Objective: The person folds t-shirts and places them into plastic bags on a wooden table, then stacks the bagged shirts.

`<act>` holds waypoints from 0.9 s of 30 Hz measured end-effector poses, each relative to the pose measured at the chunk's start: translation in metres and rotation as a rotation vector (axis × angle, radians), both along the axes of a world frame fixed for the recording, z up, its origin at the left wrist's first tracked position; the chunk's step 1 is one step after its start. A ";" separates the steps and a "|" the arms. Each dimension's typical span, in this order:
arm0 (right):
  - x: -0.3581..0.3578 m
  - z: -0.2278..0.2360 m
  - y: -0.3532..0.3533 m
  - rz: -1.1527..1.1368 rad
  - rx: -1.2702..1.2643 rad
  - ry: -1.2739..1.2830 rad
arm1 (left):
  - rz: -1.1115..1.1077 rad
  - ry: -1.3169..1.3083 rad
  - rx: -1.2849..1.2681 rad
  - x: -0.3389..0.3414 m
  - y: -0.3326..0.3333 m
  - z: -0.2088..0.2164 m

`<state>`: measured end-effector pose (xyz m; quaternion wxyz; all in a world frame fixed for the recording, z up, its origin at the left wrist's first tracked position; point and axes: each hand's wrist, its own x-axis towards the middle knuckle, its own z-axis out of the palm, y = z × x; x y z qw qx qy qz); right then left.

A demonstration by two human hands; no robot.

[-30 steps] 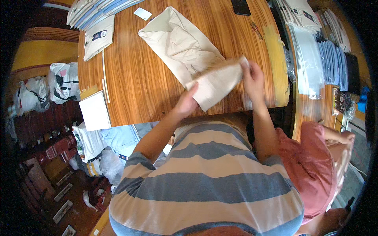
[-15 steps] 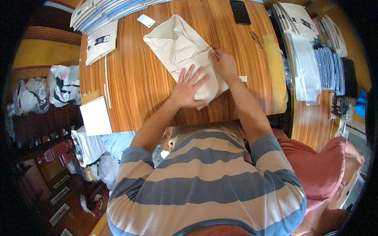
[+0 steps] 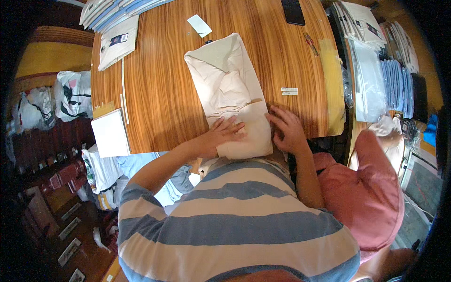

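Observation:
A folded cream cloth garment lies lengthwise on the wooden table, its near end overhanging the front edge close to my body. Its far end is wrinkled, with a slanting opening or fold. My left hand rests flat on the lower part, fingers stretched across the cloth. At the garment's right edge is my right hand, fingers apart and curving inward, fingertips at or just touching the border. Neither hand grips the cloth.
A white card, phone, small red-handled tool and white label strips lie around the garment. Folded garments and white sheets stand left. Right are packed clothes and a person in red.
The garment has come nearer to me and turned straighter. My right hand has let go of its edge and moved nearer with fingers spread; my left hand has slid nearer too.

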<state>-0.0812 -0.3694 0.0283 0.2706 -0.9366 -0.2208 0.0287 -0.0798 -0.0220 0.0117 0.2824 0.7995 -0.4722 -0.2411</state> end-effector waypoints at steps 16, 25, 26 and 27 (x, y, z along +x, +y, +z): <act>0.153 -0.034 0.109 -0.533 0.344 0.421 | 1.226 1.403 -0.758 0.127 0.033 -0.011; 0.155 -0.017 0.107 -0.490 0.265 0.415 | 0.105 -0.623 -0.098 0.159 0.007 0.043; 0.153 -0.017 0.108 -0.510 0.289 0.353 | 0.135 -0.605 -0.081 0.159 0.000 0.029; 0.152 -0.021 0.106 -0.541 0.315 0.287 | 0.154 -0.587 -0.068 0.161 -0.009 0.007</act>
